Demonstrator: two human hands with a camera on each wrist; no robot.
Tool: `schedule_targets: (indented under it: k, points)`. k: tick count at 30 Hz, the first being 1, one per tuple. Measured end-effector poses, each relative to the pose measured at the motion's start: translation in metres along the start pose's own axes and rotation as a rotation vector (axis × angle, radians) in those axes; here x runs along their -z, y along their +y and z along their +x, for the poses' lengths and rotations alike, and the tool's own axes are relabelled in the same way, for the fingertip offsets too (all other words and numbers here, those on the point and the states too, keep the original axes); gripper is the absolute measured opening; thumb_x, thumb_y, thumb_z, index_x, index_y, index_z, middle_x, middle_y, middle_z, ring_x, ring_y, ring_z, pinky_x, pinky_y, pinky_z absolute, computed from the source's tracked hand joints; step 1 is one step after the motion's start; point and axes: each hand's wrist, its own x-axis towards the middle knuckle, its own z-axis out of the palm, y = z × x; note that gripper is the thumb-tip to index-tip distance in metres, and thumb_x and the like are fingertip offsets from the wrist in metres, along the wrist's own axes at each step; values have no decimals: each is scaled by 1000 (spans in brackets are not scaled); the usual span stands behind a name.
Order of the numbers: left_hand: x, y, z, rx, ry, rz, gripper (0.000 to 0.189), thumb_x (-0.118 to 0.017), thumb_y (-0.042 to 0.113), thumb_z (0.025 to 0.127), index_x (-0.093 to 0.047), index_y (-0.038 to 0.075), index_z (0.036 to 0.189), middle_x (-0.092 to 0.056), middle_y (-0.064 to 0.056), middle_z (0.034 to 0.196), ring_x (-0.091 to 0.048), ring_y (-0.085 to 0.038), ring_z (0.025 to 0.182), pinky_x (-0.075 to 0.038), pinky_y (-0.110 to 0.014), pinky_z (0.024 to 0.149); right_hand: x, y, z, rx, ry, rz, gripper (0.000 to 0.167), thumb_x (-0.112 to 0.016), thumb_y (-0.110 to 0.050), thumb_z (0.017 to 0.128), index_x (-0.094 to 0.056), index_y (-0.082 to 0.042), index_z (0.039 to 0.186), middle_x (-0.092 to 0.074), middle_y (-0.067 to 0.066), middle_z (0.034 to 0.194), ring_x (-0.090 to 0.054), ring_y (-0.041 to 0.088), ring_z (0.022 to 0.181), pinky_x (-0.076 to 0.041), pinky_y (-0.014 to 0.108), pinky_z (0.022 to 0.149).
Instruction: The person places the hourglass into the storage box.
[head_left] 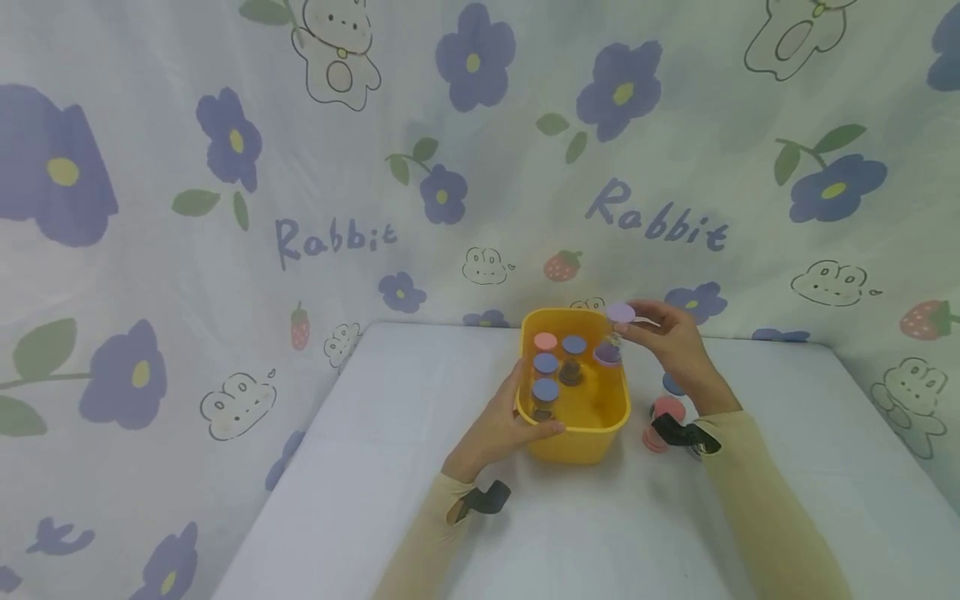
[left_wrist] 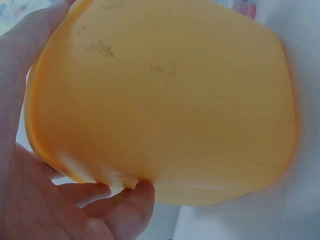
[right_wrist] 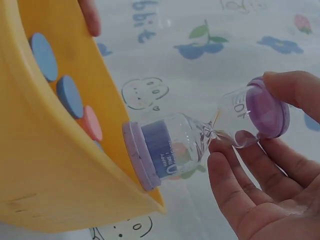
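Observation:
A clear sand timer with purple caps and blue-violet sand is in my right hand. Thumb and fingers pinch it around its upper cap and glass. Its lower cap overlaps the right rim of a yellow plastic bin in the head view. My left hand grips that bin at its front left corner, thumb along the front and fingers on the left side, as the left wrist view also shows. Inside the bin stand several more timers, among them a blue-capped timer and a pink-capped timer.
Right of the bin, under my right forearm, a pink-capped timer and a blue-capped timer are on the white table, partly hidden by the wrist strap. A printed curtain hangs behind the table's far edge.

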Motion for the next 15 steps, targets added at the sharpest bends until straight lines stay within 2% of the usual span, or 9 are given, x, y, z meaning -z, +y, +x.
schedule_targets:
  k: [2, 6, 9, 12, 15]
  points:
    - [1, 1, 0, -11, -1, 2, 113, -84, 55, 80, -8, 46, 164, -24, 11, 171, -33, -24, 156, -37, -61, 122, -4, 0, 3, 13, -16, 1, 46, -77, -24, 95, -62, -2, 133, -66, -15, 118, -71, -1, 103, -54, 17, 101]
    - [1, 2, -1, -21, -6, 4, 113, -83, 58, 80, -8, 45, 164, -24, 6, 172, -34, -25, 155, -37, -63, 122, -12, -1, 9, -18, -55, -17, 49, -78, -28, 94, -61, -7, 136, -65, -6, 128, -71, 0, 105, -49, 41, 117]
    - [1, 1, -2, -13, -11, 1, 117, -83, 57, 81, -6, 37, 166, -22, 3, 173, -32, -25, 156, -35, -63, 123, -17, 0, 12, -45, -86, -31, 53, -78, -30, 94, -60, -10, 138, -64, 4, 137, -72, 9, 108, -44, 54, 120]
    - [1, 1, -2, -15, -11, 3, 118, -83, 57, 81, -5, 35, 167, -22, 7, 173, -33, -23, 155, -36, -61, 123, -20, 2, 16, -73, -119, -78, 56, -79, -34, 93, -60, -11, 140, -62, 11, 143, -69, 22, 117, -44, 56, 119]
    - [0, 0, 0, -52, -14, -5, 114, -83, 57, 81, -7, 40, 165, -26, 12, 169, -36, -21, 153, -39, -61, 121, -23, 4, 21, -118, -153, -143, 56, -79, -39, 91, -61, -14, 139, -62, 12, 144, -66, 33, 126, -47, 56, 116]
